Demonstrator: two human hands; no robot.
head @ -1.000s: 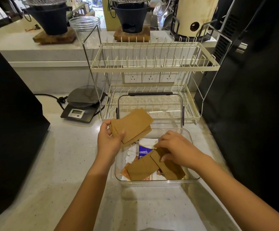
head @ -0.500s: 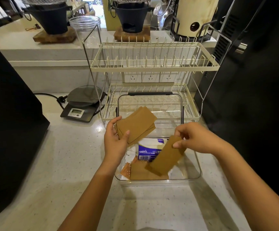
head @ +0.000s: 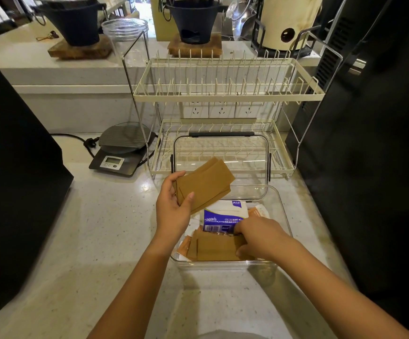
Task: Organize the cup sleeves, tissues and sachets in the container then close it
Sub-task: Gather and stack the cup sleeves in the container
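Observation:
A clear plastic container (head: 281, 211) sits on the counter in front of me, its clear lid (head: 220, 155) leaning upright against the rack behind it. Inside lie a blue-and-white tissue pack (head: 220, 220), orange sachets (head: 183, 248) and flat brown cup sleeves (head: 215, 248). My left hand (head: 174, 209) holds a small stack of brown cup sleeves (head: 205, 187) above the container's back left corner. My right hand (head: 259, 237) is down inside the container, fingers pinched on the sleeves lying at its front.
A cream two-tier dish rack (head: 223, 94) stands behind the container. A black kitchen scale (head: 122, 150) with its cord sits to the left. Tall black appliances (head: 15, 179) flank both sides. A glass jar (head: 125, 33) and black stoves stand on the rear ledge.
My right hand lifted one sleeve out above the container, then lowered it back inside onto the sleeves at the front. My left hand kept its stack nearly still.

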